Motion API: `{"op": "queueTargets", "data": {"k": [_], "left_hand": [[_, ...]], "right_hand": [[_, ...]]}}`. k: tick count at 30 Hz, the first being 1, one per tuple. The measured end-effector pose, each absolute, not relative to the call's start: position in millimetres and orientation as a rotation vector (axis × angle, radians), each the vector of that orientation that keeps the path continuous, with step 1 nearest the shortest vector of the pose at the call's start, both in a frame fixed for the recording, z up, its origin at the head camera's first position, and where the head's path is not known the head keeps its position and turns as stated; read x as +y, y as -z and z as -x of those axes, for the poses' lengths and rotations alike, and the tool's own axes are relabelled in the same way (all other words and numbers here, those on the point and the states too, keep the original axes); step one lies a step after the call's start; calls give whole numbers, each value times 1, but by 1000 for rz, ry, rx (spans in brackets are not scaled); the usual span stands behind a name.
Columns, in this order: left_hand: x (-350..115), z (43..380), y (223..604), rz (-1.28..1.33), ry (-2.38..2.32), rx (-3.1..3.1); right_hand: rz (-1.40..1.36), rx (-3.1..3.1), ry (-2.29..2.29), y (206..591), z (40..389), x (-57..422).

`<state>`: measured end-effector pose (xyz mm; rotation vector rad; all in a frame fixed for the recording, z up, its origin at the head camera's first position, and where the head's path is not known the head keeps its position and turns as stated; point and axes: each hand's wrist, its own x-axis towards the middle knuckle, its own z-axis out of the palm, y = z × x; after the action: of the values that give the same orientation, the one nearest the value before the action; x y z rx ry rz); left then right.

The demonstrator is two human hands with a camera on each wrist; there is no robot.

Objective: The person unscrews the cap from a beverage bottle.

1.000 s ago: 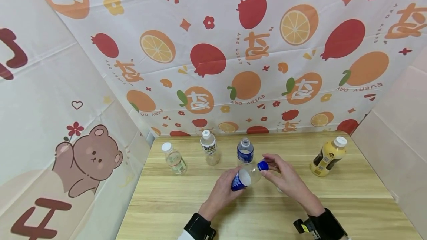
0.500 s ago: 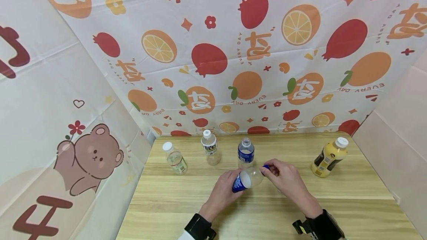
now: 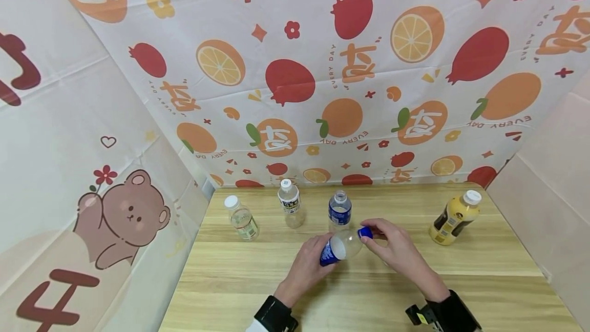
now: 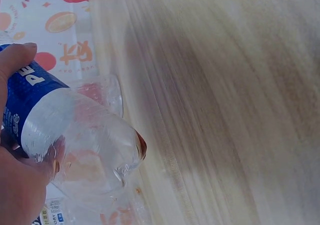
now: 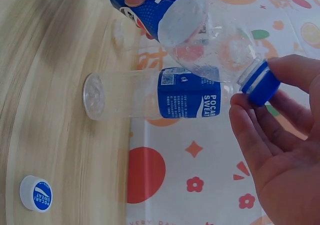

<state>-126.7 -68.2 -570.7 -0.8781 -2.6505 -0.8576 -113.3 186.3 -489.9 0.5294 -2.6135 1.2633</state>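
A clear plastic soda bottle (image 3: 349,244) with a blue label lies tilted in my left hand (image 3: 306,266), its neck pointing right and up. In the left wrist view the fingers grip the label (image 4: 31,92), and a little brown liquid shows at the base. My right hand (image 3: 395,246) pinches the blue bottle cap (image 5: 263,86) between thumb and fingertips, with the cap on the bottle's neck. Just behind stands an uncapped Pocari Sweat bottle (image 5: 187,92), partly covered by the held bottle in the head view. Its white cap (image 5: 36,194) lies on the table.
Two clear bottles with white caps, a green-labelled bottle (image 3: 243,222) and a black-and-white-labelled bottle (image 3: 290,206), stand back left. A yellow drink bottle (image 3: 455,218) stands at the right. Fruit-printed cloth (image 3: 295,137) hangs behind the wooden table (image 3: 249,286).
My right fingers closed further over the blue cap half a second ago, then shifted back so more of it shows now. My left hand keeps its grip on the bottle.
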Motion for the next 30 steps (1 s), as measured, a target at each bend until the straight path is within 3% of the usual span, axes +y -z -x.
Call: {"op": "queueTargets", "data": {"k": [13,23,30], "left_hand": [[-68,126,571,861,853,-2660],[-66,128,569,878,782,-2656],[-65,128,568,882,750,-2669]], "right_hand": [[-645,-2629,-1344,487,113,188],[-195,-2789,-1299,487,116,184],[-132,-2838,-1247,487,115,185]]}}
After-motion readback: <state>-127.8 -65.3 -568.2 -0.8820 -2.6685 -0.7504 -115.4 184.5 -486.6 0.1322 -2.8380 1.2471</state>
